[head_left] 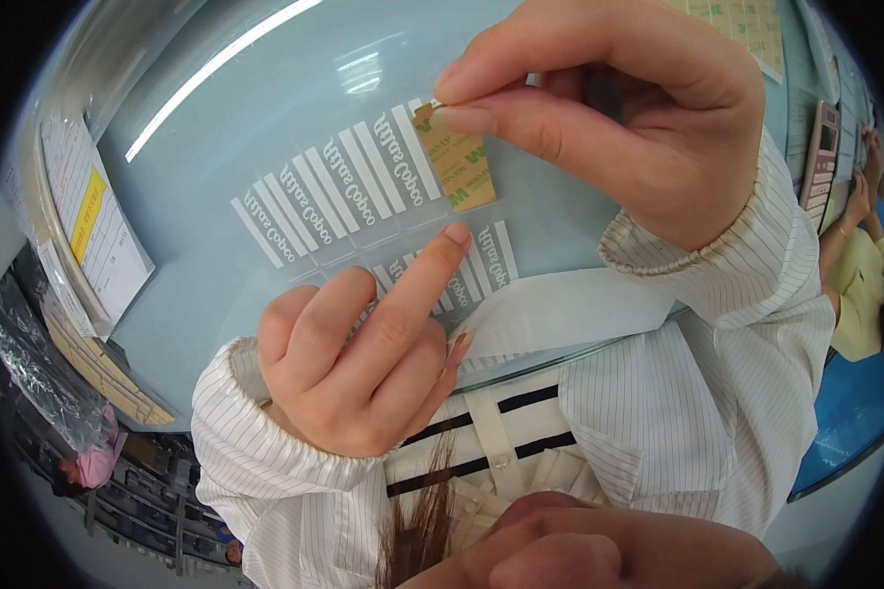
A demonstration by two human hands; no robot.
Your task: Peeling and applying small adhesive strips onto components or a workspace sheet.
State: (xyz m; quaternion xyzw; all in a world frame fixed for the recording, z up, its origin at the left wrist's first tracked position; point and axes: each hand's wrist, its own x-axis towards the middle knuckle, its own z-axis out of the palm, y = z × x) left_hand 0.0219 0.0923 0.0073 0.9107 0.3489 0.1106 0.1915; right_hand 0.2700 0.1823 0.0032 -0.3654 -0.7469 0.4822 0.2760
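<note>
On the pale blue-grey tabletop lies a clear sheet of labels (346,187) with white bars and mirrored lettering in rows. A small yellow piece of backing paper with green print (464,175) sits at the far right end of the upper row. My right hand (599,108) pinches its upper corner between thumb and index finger. My left hand (363,358) rests over the lower row, one finger stretched out with its tip on the sheet just below the yellow piece. Its thumb and curled index finger close at the end of a translucent white strip (570,312).
More yellow backing paper (742,34) lies at the far right. A pink calculator (820,162) stands at the right edge. Papers with a yellow band (93,221) are at the left, beside dark plastic wrapping (44,358). Another person (859,285) sits at the right.
</note>
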